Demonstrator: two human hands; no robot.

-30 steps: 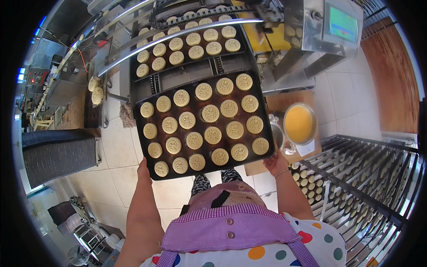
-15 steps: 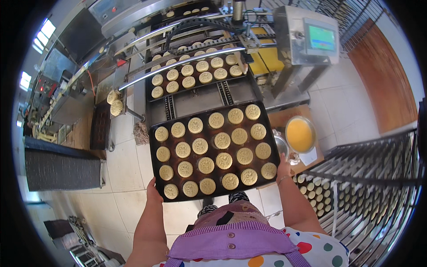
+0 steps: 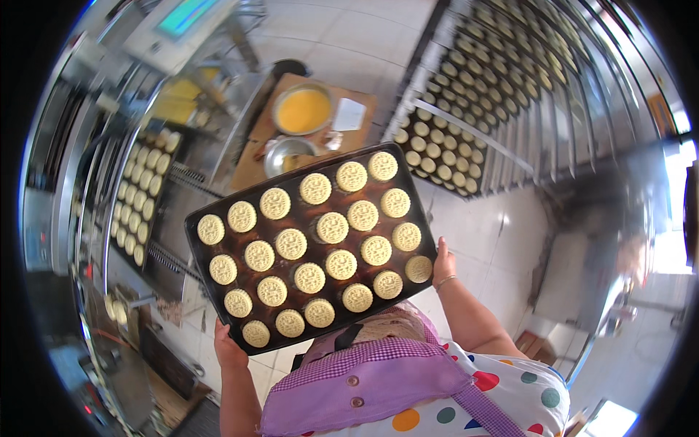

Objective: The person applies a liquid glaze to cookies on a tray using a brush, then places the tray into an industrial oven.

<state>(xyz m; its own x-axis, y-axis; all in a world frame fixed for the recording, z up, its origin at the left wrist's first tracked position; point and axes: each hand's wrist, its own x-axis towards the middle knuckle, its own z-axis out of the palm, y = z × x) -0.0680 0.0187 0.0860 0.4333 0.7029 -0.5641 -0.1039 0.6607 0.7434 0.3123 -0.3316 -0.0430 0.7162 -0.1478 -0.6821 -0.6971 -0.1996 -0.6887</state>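
Evidently the tray [image 3: 293,221] of cakes [image 3: 332,228] is held before the apron [image 3: 320,390], left hand [image 3: 229,348] pinching its near-left corner, right hand [image 3: 444,266] its right edge (fingers beneath hidden). Rack [image 3: 477,140] and screen [image 3: 188,17]: cut off at top.

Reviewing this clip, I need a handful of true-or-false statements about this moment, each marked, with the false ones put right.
1. The left hand and right hand both hold the tray. True.
2. The tray is bare. False: it carries rows of round cakes.
3. The rack in the upper right also holds cakes. True.
4. Both hands wear gloves. False: they are bare.
5. The apron is purple. True.
6. The larger bowl holds green liquid. False: its contents are yellow.
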